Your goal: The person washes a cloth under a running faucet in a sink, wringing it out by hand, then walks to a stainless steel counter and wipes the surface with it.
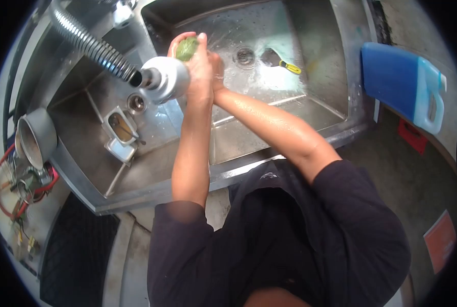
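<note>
My left hand [200, 64] holds a rounded, rough green object [187, 48], with fingers on its far side and the thumb beside it. My right hand [217, 71] lies against the left one, mostly hidden behind it, so its fingers cannot be made out. Both hands are over the steel sink near the divider, and the forearms look wet. A silver spray head [169, 79] on a coiled metal hose [98, 51] hangs just left of the hands and covers part of them.
The right basin [315, 51] has a drain [245, 57] and a yellow-handled tool [290, 67]. In the left basin are another drain [136, 103] and a small metal container [121, 126]. A pot [38, 138] stands at left, a blue jug [397, 82] at right.
</note>
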### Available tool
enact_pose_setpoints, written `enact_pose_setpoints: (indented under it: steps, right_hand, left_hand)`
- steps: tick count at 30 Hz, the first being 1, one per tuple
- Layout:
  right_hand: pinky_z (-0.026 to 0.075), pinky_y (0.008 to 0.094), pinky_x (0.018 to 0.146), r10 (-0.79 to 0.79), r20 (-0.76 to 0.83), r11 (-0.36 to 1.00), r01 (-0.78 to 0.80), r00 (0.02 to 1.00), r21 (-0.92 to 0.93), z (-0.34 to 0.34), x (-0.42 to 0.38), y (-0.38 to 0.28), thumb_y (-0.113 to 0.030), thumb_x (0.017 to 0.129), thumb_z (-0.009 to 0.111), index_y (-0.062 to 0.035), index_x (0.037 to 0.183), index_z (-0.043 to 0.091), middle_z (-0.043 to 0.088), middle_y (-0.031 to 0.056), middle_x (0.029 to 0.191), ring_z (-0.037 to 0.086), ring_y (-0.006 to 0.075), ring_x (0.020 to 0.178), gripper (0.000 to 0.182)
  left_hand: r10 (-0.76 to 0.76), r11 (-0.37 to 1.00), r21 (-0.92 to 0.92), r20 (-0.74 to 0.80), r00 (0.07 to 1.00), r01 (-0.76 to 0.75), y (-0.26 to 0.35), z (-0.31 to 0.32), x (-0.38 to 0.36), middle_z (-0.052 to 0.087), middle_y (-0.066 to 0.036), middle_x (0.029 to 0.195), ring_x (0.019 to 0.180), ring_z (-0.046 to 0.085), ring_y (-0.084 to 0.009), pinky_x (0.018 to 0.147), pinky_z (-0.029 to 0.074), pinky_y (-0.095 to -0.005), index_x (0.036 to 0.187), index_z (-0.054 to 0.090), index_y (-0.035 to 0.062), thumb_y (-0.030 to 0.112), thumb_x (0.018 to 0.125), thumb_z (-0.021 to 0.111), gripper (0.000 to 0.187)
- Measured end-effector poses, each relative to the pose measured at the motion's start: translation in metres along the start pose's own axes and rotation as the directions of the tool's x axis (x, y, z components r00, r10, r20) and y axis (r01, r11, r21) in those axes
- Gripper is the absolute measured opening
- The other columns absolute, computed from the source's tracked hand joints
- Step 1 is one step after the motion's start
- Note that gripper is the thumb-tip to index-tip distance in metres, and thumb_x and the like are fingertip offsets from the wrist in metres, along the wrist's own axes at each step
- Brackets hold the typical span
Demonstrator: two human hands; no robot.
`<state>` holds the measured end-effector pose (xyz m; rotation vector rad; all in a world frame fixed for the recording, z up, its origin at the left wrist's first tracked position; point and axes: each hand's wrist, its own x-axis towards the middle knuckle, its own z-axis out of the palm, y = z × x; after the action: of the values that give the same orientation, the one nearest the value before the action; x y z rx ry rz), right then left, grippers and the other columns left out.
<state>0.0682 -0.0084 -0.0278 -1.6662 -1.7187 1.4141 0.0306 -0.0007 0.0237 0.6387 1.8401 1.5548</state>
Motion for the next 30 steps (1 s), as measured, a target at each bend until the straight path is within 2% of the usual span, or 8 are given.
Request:
enact_pose_setpoints:
  steps: [7, 9, 10, 13, 15, 17, 21, 30]
  right_hand:
    - [0.050, 0.0414, 0.071, -0.384, -0.119, 0.916, 0.362, 0.916, -0.172, -0.033, -0.001, -0.001, -0.015, 0.072, 0.063, -0.0007, 0.097, 0.060, 0.063, 0.0191, 0.090, 0.064, 0.0326, 0.083, 0.029]
    - [0.051, 0.0357, 0.072, -0.244, 0.369, 0.959, 0.165, 0.897, 0.232, -0.050, 0.003, -0.002, -0.010, 0.075, 0.065, -0.0008, 0.108, 0.057, 0.065, 0.0152, 0.091, 0.065, 0.0238, 0.083, 0.035]
    - [0.052, 0.0329, 0.069, -0.171, 0.601, 0.694, -0.337, 0.781, 0.636, -0.051, 0.003, -0.004, -0.012, 0.078, 0.064, 0.0015, 0.105, 0.058, 0.065, 0.0128, 0.087, 0.064, 0.0198, 0.078, 0.031]
    - [0.053, 0.0357, 0.063, -0.393, 0.838, 0.173, -0.864, 0.379, 0.473, -0.044, 0.000, 0.007, -0.009, 0.078, 0.066, 0.0033, 0.097, 0.060, 0.063, 0.0128, 0.084, 0.063, 0.0221, 0.071, 0.023]
    - [0.053, 0.0347, 0.065, -0.365, 0.856, 0.293, -0.827, 0.367, 0.480, -0.027, -0.006, 0.007, -0.010, 0.076, 0.068, 0.0024, 0.099, 0.059, 0.062, 0.0122, 0.085, 0.063, 0.0214, 0.073, 0.027]
    - [0.052, 0.0336, 0.066, -0.325, 0.877, 0.400, -0.789, 0.354, 0.467, -0.023, -0.011, -0.004, -0.010, 0.075, 0.070, 0.0016, 0.102, 0.058, 0.062, 0.0115, 0.085, 0.063, 0.0207, 0.076, 0.032]
    - [0.049, 0.0358, 0.074, -0.237, 0.327, 0.858, 0.039, 0.915, 0.512, -0.031, -0.012, -0.029, -0.021, 0.073, 0.073, -0.0036, 0.098, 0.063, 0.065, 0.0109, 0.094, 0.063, 0.0219, 0.090, 0.032]
    - [0.052, 0.0425, 0.070, -0.277, -0.119, 0.948, 0.251, 0.954, -0.195, -0.008, 0.002, 0.007, -0.017, 0.066, 0.069, -0.0063, 0.092, 0.061, 0.066, 0.0178, 0.082, 0.065, 0.0354, 0.078, 0.029]
  left_hand:
    - [-0.478, 0.674, -0.400, 0.404, 0.780, 0.621, -0.049, -0.045, -0.007, 0.055, -0.011, 0.121, 0.113, 0.052, -0.0191, 0.097, 0.042, -0.0347, 0.120, 0.053, 0.0034, 0.016, 0.090, 0.060, 0.034]
    - [-0.402, 0.626, -0.362, 0.609, 0.684, 0.691, -0.039, -0.055, 0.003, 0.048, -0.017, 0.131, 0.122, 0.046, -0.0239, 0.103, 0.037, -0.0390, 0.126, 0.049, 0.0017, 0.025, 0.087, 0.062, 0.048]
    - [-0.154, 0.642, -0.385, 0.783, 0.603, 0.663, -0.037, -0.055, 0.009, 0.048, -0.019, 0.131, 0.122, 0.046, -0.0260, 0.104, 0.036, -0.0409, 0.126, 0.048, -0.0002, 0.028, 0.082, 0.066, 0.055]
    - [-0.007, 0.711, -0.287, 0.910, 0.415, 0.642, -0.041, -0.066, 0.041, 0.058, -0.021, 0.113, 0.113, 0.053, -0.0292, 0.104, 0.036, -0.0448, 0.120, 0.049, -0.0047, 0.028, 0.069, 0.075, 0.066]
    - [0.019, 0.690, -0.175, 0.974, 0.224, 0.702, -0.035, -0.058, 0.057, 0.063, -0.014, 0.089, 0.095, 0.061, -0.0251, 0.098, 0.043, -0.0426, 0.114, 0.051, -0.0058, 0.022, 0.068, 0.077, 0.060]
    - [-0.143, 0.828, -0.079, 0.927, 0.346, 0.555, -0.001, -0.066, 0.049, 0.061, -0.005, 0.075, 0.072, 0.059, -0.0147, 0.075, 0.050, -0.0304, 0.110, 0.055, 0.0000, 0.007, 0.073, 0.075, 0.043]
    - [-0.238, 0.968, 0.094, 0.649, 0.722, 0.235, 0.019, -0.048, 0.037, 0.061, 0.000, 0.077, 0.067, 0.056, -0.0061, 0.064, 0.045, -0.0184, 0.102, 0.061, 0.0025, 0.006, 0.075, 0.074, 0.030]
    - [-0.061, 0.986, -0.154, 0.014, 0.998, 0.062, -0.015, -0.005, 0.007, 0.060, -0.004, 0.078, 0.066, 0.057, -0.0120, 0.061, 0.049, -0.0248, 0.092, 0.058, 0.0012, 0.003, 0.079, 0.067, 0.016]
